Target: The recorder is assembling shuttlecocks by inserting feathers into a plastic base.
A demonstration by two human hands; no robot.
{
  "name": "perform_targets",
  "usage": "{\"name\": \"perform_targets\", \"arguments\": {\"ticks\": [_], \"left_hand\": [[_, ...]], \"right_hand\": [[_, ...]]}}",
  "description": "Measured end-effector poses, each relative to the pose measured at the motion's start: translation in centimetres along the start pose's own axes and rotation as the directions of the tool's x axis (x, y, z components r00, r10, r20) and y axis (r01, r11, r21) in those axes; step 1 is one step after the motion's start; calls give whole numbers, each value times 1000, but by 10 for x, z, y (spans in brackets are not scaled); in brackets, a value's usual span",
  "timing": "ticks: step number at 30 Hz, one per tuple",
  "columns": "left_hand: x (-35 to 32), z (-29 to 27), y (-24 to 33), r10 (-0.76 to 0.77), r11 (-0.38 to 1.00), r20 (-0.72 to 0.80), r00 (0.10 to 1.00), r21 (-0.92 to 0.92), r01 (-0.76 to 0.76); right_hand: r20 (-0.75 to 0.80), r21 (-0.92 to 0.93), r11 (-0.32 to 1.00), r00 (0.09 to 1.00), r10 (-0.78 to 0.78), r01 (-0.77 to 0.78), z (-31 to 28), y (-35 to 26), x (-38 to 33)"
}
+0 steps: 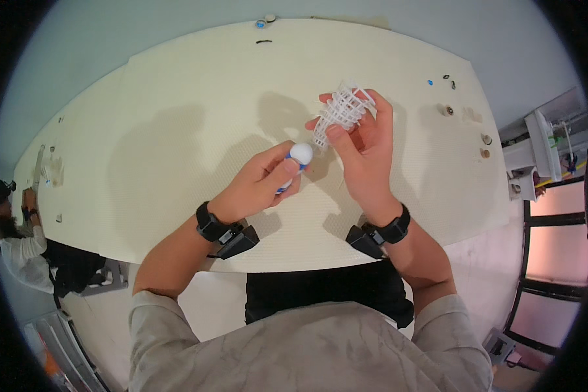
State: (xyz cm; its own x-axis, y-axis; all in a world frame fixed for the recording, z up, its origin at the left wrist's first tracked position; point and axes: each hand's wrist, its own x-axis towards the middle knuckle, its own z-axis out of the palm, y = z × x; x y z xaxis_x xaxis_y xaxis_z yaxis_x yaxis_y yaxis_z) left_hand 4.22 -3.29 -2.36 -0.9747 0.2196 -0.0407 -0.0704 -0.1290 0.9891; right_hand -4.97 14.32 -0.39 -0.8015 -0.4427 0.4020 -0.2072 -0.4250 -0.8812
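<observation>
My left hand (255,181) is closed around a white-and-blue rounded piece (300,153). Its smooth white dome sticks out past my thumb, and a blue-and-white part shows below between the fingers; its exact kind is unclear. A white open-lattice plastic tube (342,112) lies tilted in my right hand (371,153), thumb on the near side and fingers behind it. The tube's lower end is close to the white dome, up and to its right, with a small gap between them. Both hands are raised over the pale table (176,215).
Small blue, black and metal bits (447,110) lie near the table's right edge. A blue-topped piece (261,24) and a black strip (264,42) are at the far side. Another person (23,248) works at the left end. Shelving (545,144) stands at the right.
</observation>
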Motion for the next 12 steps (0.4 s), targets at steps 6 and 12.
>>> {"name": "perform_targets", "arguments": {"ticks": [6,12], "left_hand": [[1,13,-10,61,991,7,998,121,-61],[-3,22,-30,147,985,-46,988,96,-142]], "right_hand": [[35,38,991,990,-133,132,-5,8,-20],[114,-85,963,962,-247,258,-15,10,-28]]}}
